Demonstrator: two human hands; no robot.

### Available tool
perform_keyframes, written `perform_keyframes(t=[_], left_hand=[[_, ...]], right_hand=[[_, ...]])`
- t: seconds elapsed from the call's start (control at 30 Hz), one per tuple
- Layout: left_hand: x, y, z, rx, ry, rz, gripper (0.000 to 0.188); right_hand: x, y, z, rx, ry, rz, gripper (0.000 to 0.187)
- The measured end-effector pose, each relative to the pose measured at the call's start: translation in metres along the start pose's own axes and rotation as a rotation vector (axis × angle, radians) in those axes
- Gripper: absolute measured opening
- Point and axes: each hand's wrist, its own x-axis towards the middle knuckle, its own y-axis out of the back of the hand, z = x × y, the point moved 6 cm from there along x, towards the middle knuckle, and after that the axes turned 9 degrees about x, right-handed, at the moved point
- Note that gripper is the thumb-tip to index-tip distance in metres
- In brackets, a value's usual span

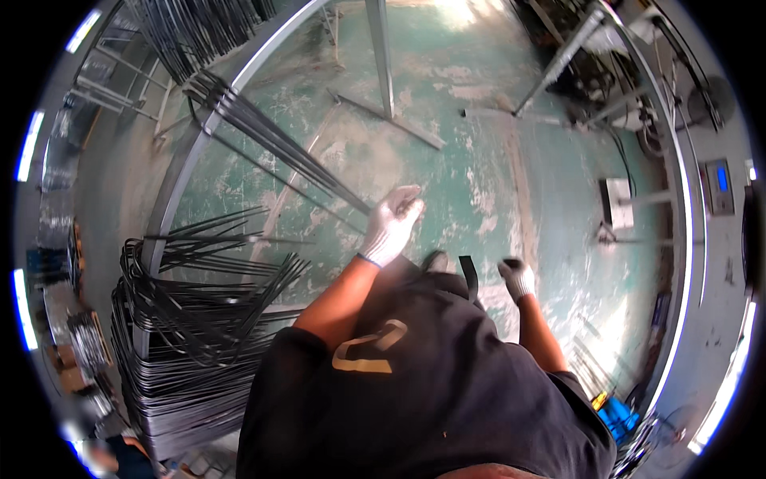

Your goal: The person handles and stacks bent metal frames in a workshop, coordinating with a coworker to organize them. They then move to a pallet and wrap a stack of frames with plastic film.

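My left hand [393, 223], in a white knit glove with a greyed palm, is raised in front of me. Its fingers bend loosely to the right, and a gap shows between them and the thumb. Several long dark metal strips [291, 156] slope down from a metal frame [185, 156] and reach the back of this hand; whether they touch it I cannot tell. Lower on the right, my right hand [519, 279] wears a similar glove with dark fingers. It is curled closed by my side, its inside hidden. A short black strip [469, 275] stands out between it and my body.
At my left, bent black strips [191, 383] are heaped thickly, their loops jutting toward me. More strips [199, 32] hang at the far left. An upright post with a foot bar [391, 128] stands ahead on the worn green floor [463, 184]. A metal rail [678, 239] curves along the right.
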Motion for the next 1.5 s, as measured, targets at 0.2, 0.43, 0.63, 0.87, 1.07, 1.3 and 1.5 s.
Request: perform_keyframes(t=[0.2, 0.43, 0.63, 0.87, 1.07, 1.3, 1.5], left_hand=[[0.145, 0.057, 0.100, -0.068, -0.129, 0.432, 0.031], [0.287, 0.116, 0.088, -0.476, -0.222, 0.748, 0.048], [0.374, 0.105, 0.173, -0.442, -0.265, 0.732, 0.080], [0.410, 0.104, 0.200, -0.701, -0.492, 1.092, 0.056], [0.498, 0.050, 0.226, -0.916, -0.525, 1.342, 0.057], [0.532, 0.052, 0.232, -0.938, -0.609, 1.410, 0.068], [0.556, 0.046, 0.240, -0.895, -0.648, 1.498, 0.062]], right_hand=[[0.268, 0.011, -0.364, 0.009, 0.537, -0.251, 0.044], [0.417, -0.020, -0.595, 0.303, 0.666, -0.566, 0.044], [0.570, -0.078, -0.692, 0.720, 0.693, -0.923, 0.081], [0.616, -0.222, -0.781, 0.407, 0.844, -1.595, 0.093], [0.553, -0.235, -0.811, 0.009, 0.673, -2.451, 0.088], [0.540, -0.244, -0.825, 0.223, 0.376, -2.586, 0.068], [0.726, -0.433, -0.702, -0.775, 0.542, -1.577, 0.068]])
